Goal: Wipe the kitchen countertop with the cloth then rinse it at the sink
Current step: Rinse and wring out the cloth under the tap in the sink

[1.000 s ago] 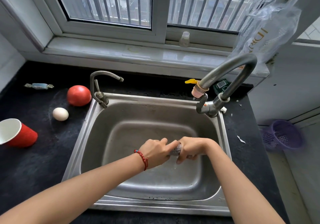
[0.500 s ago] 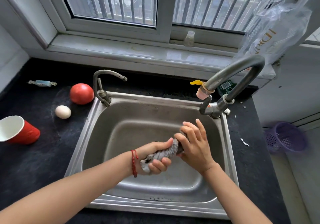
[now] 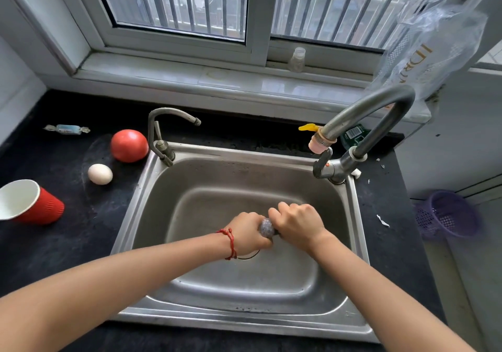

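Observation:
A grey cloth (image 3: 267, 226) is bunched into a tight twist over the steel sink (image 3: 217, 177), and only a small knob of it shows between my fists. My left hand (image 3: 248, 233), with a red string on its wrist, is shut on one end. My right hand (image 3: 297, 224) is shut on the other end, knuckles up, touching the left hand. Both hands hang above the drain, which they mostly hide. The big curved faucet (image 3: 372, 115) stands at the sink's back right corner; no water stream shows from its spout.
On the black countertop (image 3: 68, 243) left of the sink lie a tomato (image 3: 129, 145), an egg (image 3: 100, 173), a tipped red paper cup (image 3: 30, 202) and a wrapped candy (image 3: 66, 129). A small tap (image 3: 163, 134) rises at the sink's back left. A purple basket (image 3: 445, 214) sits lower right.
Half a second ago my right hand was open against the twisted cloth; now it is closed on it. Both fists have come together and more of the cloth is hidden.

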{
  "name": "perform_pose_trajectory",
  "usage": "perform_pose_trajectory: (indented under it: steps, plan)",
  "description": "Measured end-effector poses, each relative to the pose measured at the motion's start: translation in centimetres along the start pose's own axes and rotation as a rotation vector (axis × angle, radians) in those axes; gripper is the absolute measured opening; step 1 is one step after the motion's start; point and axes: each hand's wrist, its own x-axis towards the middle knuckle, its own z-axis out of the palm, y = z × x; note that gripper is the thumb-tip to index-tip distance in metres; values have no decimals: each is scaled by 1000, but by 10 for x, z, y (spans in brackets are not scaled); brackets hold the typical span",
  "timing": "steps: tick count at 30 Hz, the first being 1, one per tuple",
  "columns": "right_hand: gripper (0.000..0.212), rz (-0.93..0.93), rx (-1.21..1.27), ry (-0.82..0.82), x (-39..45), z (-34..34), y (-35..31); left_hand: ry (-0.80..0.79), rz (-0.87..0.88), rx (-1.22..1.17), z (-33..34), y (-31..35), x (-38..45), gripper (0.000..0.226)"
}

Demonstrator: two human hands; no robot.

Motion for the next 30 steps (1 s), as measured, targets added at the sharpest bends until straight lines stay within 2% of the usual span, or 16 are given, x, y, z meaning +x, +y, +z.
perform_pose_trajectory:
  steps: [1,2,5,8,15,18,20,23,28,30]
  plan:
    - [19,39,31,-136,4,5,-5,10,3,83,2,-4,4,10]
    - [24,77,30,-204,7,6,-10,15,4,161,5,-8,9,17]
    - [18,150,132,-330,11,4,-17,7,24,383,10,-21,19,27]
    - [27,229,287,-508,17,10,-20,-13,49,516,11,-28,27,27]
    - [19,347,459,-536,17,12,-19,-31,156,705,11,-31,35,34]
    - [7,398,571,-564,16,14,-18,-40,197,767,10,-31,36,32]
    - [20,439,651,-574,15,18,-19,-52,222,803,10,-32,37,31]
    - [27,489,764,-591,10,27,-19,-72,265,860,11,-31,37,29]
    - [25,571,918,-602,1,34,-22,-112,341,937,12,-27,37,29]
    - [12,605,977,-605,-2,39,-22,-135,365,964,11,-24,38,29]
